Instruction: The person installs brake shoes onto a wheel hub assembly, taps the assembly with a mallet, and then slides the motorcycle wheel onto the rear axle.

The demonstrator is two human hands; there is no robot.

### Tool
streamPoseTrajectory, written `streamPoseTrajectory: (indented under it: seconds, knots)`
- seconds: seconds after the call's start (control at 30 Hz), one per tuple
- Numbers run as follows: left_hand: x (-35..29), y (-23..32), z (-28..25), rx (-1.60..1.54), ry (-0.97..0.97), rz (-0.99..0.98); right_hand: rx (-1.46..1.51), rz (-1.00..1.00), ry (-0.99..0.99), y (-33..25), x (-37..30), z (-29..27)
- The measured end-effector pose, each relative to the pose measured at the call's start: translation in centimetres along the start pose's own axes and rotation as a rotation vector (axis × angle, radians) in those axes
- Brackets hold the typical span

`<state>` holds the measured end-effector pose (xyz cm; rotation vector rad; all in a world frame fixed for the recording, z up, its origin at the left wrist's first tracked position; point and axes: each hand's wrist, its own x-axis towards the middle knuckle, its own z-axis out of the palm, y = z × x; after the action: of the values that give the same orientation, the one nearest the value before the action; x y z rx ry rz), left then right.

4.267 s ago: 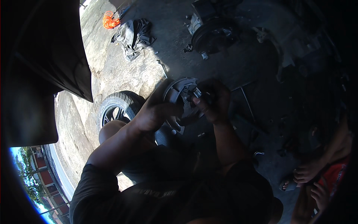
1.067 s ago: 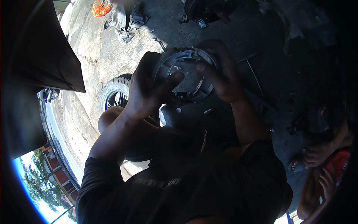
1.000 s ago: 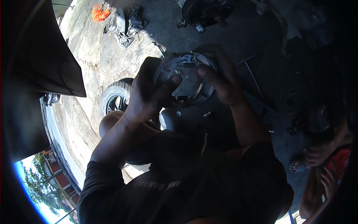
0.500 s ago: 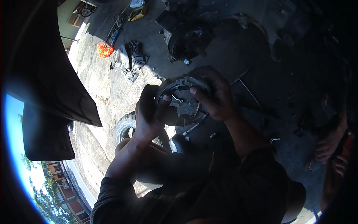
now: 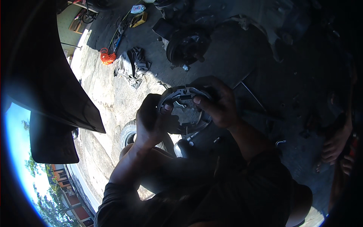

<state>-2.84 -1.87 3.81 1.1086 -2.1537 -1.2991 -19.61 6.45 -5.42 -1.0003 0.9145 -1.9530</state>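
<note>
Head view: shadowed brake plate details.

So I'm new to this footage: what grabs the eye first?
The round metal brake plate at centre, gripped by the left hand and the right hand. Behind it on the concrete, an orange coiled hose glows at upper left beside a crumpled grey cloth.

Round brake plate rim partly behind both hands, lower body in deep shadow, bare feet half cut off
</note>
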Motion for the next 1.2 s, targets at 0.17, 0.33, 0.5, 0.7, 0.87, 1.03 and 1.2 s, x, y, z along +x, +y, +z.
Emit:
streamPoseTrajectory:
  seconds: [0.17, 0.33, 0.5, 0.7, 0.87, 1.03, 1.2]
  knots:
    - [0.3, -0.6, -0.1, -0.046, -0.018, 0.002, 0.024, -0.014, -0.005, 0.3, 0.2, -0.1]
    - [0.4, -0.9, -0.2, -0.069, -0.034, -0.09, -0.014, 0.024, 0.0, 0.6, 0.1, -0.3]
    - [1.5, -1.7, -0.8, -0.017, -0.046, -0.016, -0.015, 0.021, -0.009, 1.4, 0.4, -0.5]
    - [5.3, 1.3, -0.3, 0.079, -0.065, 0.028, -0.063, 0.003, 0.101, 4.4, 1.3, -0.5]
    - [12.3, 3.5, 1.2, 0.689, -0.107, 0.811, -0.241, -0.119, 0.18, 6.1, 3.3, -3.3]
    - [14.5, 2.8, 2.2, 0.734, -0.006, 0.848, -0.245, -0.136, 0.258, 7.9, 4.5, -5.1]
    - [15.6, 2.4, 2.7, 0.888, 0.05, 1.11, -0.233, -0.107, 0.281, 8.1, 4.7, -6.0]
